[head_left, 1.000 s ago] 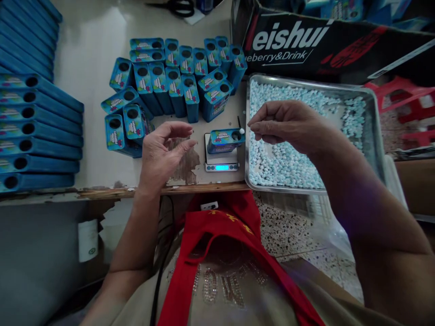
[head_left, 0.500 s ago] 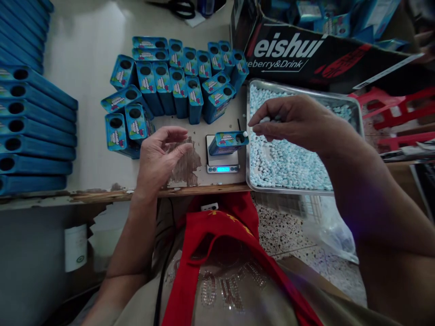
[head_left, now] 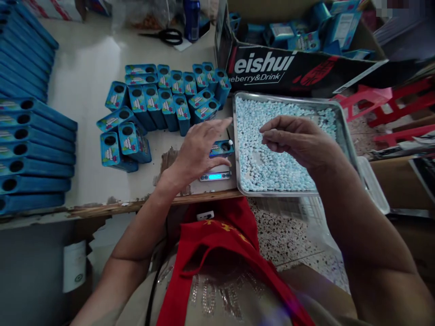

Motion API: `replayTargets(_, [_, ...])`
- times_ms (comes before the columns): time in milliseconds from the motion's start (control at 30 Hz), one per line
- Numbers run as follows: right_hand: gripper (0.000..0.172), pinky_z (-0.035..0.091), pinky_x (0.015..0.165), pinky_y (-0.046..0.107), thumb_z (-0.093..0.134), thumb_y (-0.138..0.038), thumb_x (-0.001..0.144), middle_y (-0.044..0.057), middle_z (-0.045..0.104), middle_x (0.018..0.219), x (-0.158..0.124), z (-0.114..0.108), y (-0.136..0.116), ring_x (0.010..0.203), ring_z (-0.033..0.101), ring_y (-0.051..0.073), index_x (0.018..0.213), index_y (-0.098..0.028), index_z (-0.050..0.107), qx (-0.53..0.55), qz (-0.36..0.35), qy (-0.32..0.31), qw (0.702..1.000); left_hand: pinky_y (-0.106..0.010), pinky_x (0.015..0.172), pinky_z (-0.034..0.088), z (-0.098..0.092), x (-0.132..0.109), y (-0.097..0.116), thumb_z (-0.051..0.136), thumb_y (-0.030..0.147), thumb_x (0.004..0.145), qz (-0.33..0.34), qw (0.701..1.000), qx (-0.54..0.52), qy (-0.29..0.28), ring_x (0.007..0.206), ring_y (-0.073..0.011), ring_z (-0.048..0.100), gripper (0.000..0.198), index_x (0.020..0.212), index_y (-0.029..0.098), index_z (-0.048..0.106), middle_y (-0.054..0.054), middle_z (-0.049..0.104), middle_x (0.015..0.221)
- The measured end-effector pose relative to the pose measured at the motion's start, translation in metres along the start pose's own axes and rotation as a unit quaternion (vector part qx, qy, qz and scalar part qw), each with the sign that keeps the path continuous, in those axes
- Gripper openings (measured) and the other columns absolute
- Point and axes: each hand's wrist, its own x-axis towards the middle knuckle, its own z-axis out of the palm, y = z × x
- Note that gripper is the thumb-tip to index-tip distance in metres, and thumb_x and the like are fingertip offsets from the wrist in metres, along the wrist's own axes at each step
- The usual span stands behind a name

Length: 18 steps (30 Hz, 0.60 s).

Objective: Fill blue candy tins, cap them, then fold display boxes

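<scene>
Black carton (head_left: 265,74) behind metal tray (head_left: 278,194)

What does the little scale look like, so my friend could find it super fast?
Find the big metal tray of tiny pale blue pieces. Just left of it, near the table's front edge, the left hand partly hides the small scale. It's the only thing in view with a glowing blue screen.
</scene>
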Motion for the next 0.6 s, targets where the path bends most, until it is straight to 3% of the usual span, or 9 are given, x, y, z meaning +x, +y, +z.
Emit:
replayTargets(100, [0.024, 0.059, 0.077, 0.038, 0.084, -0.044, 0.086, 0.006, 0.077, 0.1, -0.003, -0.006, 0.022, 0.092, 0.071, 0.023, 0.1, -0.026, 0.078, -0.125, -0.061, 0.055, 0.989, -0.053, 0.124, 0.047, 0.0, -0.024, -0.007, 0.096, 0.061, 0.074, -0.087, 0.993, -0.064, 0.042, 0.146, -0.0364, 0.058, 0.106, 0.162, 0.03, 0.045, -0.014, 0.061, 0.157])
replayTargets(167, [0.027, 0.059, 0.086, 0.042, 0.084, -0.044, 0.085, 0.007, 0.077, 0.114, -0.002, 0.005, 0.033, 0.105, 0.071, 0.027, 0.107, -0.028, 0.078, -0.184, -0.102, 0.093, 0.973, -0.051, 0.12, 0.051, 0.006, -0.038, -0.011, 0.099, 0.059, 0.071, -0.141, 0.982, -0.118, 0.055, 0.141, -0.0347, 0.063, 0.107, 0.159, 0.028, 0.046, -0.014, 0.065, 0.15])
replayTargets(300, [0.024, 0.056, 0.079, 0.039, 0.077, -0.042, 0.09, 0.005, 0.075, 0.094, 0.011, 0.049, 0.032, 0.085, 0.068, 0.022, 0.107, -0.026, 0.076, -0.165, -0.137, 0.148, 0.966, -0.048, 0.119, 0.053, 0.017, -0.052, -0.012, 0.102, 0.057, 0.066, -0.204, 0.96, -0.171, 0.085, 0.138, -0.0322, 0.066, 0.105, 0.152, 0.028, 0.05, -0.014, 0.066, 0.147])
replayTargets(400, [0.013, 0.053, 0.08, 0.039, 0.081, -0.034, 0.083, 0.003, 0.069, 0.081, 0.025, 0.076, 0.021, 0.081, 0.065, 0.022, 0.089, -0.026, 0.075, -0.167, -0.146, 0.121, 0.968, -0.047, 0.117, 0.053, 0.015, -0.058, -0.012, 0.102, 0.059, 0.064, -0.233, 0.955, -0.162, 0.091, 0.135, -0.0316, 0.067, 0.103, 0.149, 0.028, 0.054, -0.012, 0.068, 0.143])
replayTargets(500, [0.01, 0.05, 0.082, 0.04, 0.079, -0.022, 0.077, 0.004, 0.066, 0.077, 0.031, 0.086, 0.011, 0.09, 0.066, 0.026, 0.075, -0.026, 0.07, -0.159, -0.127, 0.078, 0.976, -0.046, 0.115, 0.054, 0.008, -0.063, -0.011, 0.101, 0.061, 0.065, -0.241, 0.954, -0.155, 0.088, 0.131, -0.0303, 0.069, 0.098, 0.147, 0.027, 0.058, -0.012, 0.071, 0.138])
replayTargets(600, [0.01, 0.051, 0.076, 0.039, 0.073, -0.02, 0.08, 0.005, 0.068, 0.078, 0.023, 0.08, 0.006, 0.094, 0.068, 0.028, 0.074, -0.027, 0.07, -0.117, -0.125, 0.091, 0.981, -0.044, 0.114, 0.055, 0.004, -0.065, -0.009, 0.101, 0.059, 0.066, -0.237, 0.955, -0.156, 0.089, 0.129, -0.0293, 0.07, 0.095, 0.145, 0.027, 0.059, -0.012, 0.072, 0.135])
